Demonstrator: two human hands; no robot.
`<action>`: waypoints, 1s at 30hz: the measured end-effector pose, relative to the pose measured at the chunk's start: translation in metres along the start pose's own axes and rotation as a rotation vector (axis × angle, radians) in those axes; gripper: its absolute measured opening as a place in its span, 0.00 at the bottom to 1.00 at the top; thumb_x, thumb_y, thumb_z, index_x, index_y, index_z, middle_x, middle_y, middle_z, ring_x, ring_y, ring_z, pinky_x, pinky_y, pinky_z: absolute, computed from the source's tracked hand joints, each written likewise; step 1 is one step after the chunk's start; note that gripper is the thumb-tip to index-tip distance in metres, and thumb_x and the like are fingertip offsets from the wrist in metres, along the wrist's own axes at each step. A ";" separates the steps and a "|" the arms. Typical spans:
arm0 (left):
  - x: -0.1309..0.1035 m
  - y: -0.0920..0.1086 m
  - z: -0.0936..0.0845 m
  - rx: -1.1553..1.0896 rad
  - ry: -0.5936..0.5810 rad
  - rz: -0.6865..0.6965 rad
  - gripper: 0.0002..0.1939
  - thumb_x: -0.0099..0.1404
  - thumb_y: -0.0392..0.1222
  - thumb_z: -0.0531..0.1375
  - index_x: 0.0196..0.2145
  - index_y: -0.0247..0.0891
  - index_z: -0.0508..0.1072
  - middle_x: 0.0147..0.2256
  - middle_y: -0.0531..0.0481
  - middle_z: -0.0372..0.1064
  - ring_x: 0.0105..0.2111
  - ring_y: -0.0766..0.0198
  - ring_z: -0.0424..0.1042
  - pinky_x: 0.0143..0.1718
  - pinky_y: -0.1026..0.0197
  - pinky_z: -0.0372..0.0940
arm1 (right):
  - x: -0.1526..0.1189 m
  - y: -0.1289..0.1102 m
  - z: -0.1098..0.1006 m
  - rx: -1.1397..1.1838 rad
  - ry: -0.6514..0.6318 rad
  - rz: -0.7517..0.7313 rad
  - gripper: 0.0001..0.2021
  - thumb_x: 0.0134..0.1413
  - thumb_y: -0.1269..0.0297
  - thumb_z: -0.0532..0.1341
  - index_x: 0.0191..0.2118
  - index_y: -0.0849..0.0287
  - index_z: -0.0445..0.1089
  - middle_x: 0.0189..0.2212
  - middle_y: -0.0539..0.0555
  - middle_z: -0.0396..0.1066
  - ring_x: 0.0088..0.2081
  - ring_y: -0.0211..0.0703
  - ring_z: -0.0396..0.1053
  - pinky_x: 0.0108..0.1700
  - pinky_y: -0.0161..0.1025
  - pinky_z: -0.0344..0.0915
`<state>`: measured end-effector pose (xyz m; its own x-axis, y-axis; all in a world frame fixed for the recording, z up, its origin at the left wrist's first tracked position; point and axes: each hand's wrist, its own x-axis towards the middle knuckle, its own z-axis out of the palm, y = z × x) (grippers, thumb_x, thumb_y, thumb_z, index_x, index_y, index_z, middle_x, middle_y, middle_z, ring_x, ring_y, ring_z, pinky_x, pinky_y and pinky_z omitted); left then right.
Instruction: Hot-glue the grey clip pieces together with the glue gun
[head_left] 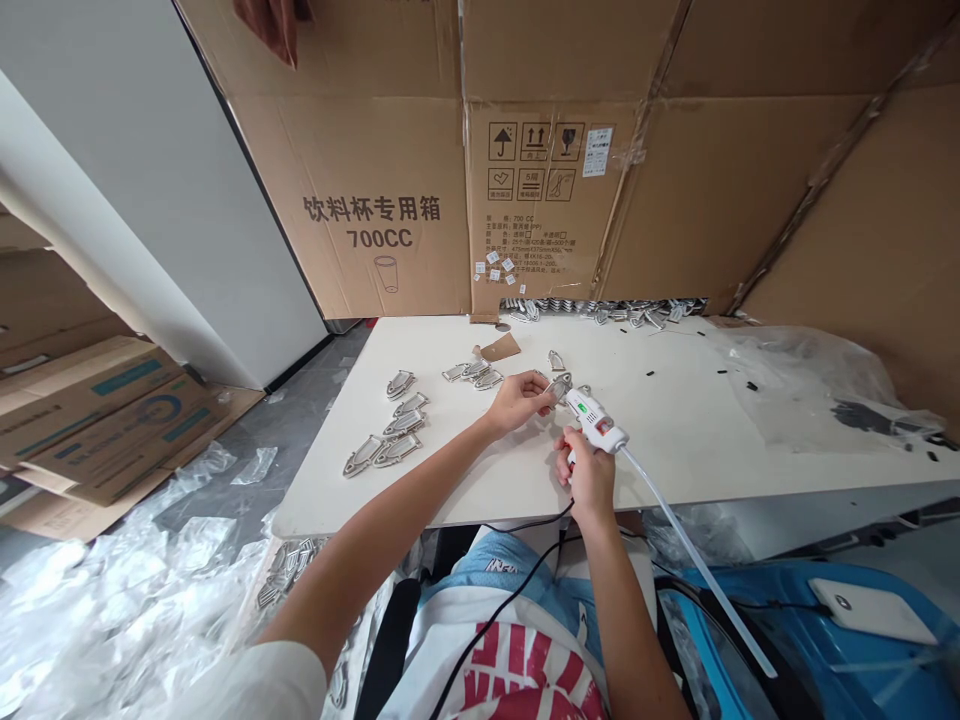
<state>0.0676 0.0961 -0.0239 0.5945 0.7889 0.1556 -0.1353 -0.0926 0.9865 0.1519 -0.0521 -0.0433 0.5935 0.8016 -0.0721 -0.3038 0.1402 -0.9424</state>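
Note:
My left hand pinches a small silvery metal frame above the white table. My right hand is wrapped round the handle of a white glue gun, whose tip meets or nearly meets that frame. A long translucent glue stick sticks out of the gun's back end toward the lower right. One more metal frame lies just beyond my left hand. Several others form a cluster left of it, and more lie in a loose column at the table's left side.
Cardboard walls rise behind the white table, with heaped metal pieces under their edge. A brown tag lies near the back. Small black pieces and a clear plastic bag are at right. A black cable hangs across my lap.

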 end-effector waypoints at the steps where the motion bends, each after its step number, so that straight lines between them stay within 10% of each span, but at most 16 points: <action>1: 0.000 0.000 0.000 0.000 0.000 0.002 0.17 0.56 0.45 0.77 0.33 0.35 0.75 0.27 0.51 0.76 0.24 0.66 0.74 0.32 0.61 0.71 | 0.000 0.000 0.000 0.000 0.000 -0.003 0.17 0.55 0.50 0.69 0.27 0.55 0.66 0.12 0.42 0.56 0.13 0.32 0.51 0.15 0.32 0.46; 12: 0.001 -0.006 -0.002 0.056 0.022 0.026 0.18 0.58 0.47 0.76 0.35 0.36 0.75 0.29 0.49 0.77 0.25 0.66 0.76 0.32 0.62 0.70 | 0.003 0.001 0.001 0.047 -0.017 -0.033 0.17 0.54 0.49 0.71 0.33 0.56 0.69 0.14 0.40 0.58 0.13 0.31 0.51 0.15 0.31 0.47; 17: 0.002 -0.008 -0.008 0.262 0.020 0.196 0.15 0.64 0.51 0.72 0.38 0.37 0.77 0.33 0.49 0.79 0.30 0.64 0.77 0.35 0.61 0.70 | 0.005 0.000 -0.001 0.131 -0.019 -0.022 0.18 0.49 0.51 0.74 0.35 0.56 0.68 0.29 0.48 0.74 0.14 0.27 0.52 0.14 0.30 0.48; 30: 0.001 -0.004 -0.010 0.329 0.059 0.228 0.14 0.67 0.52 0.70 0.39 0.39 0.78 0.33 0.49 0.80 0.31 0.61 0.78 0.37 0.59 0.71 | 0.004 -0.002 -0.001 0.123 -0.050 0.016 0.22 0.49 0.47 0.75 0.37 0.56 0.68 0.21 0.42 0.65 0.15 0.28 0.48 0.15 0.29 0.46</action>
<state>0.0610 0.1035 -0.0279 0.5305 0.7582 0.3789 0.0080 -0.4515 0.8922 0.1560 -0.0501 -0.0419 0.5510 0.8318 -0.0677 -0.4037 0.1946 -0.8940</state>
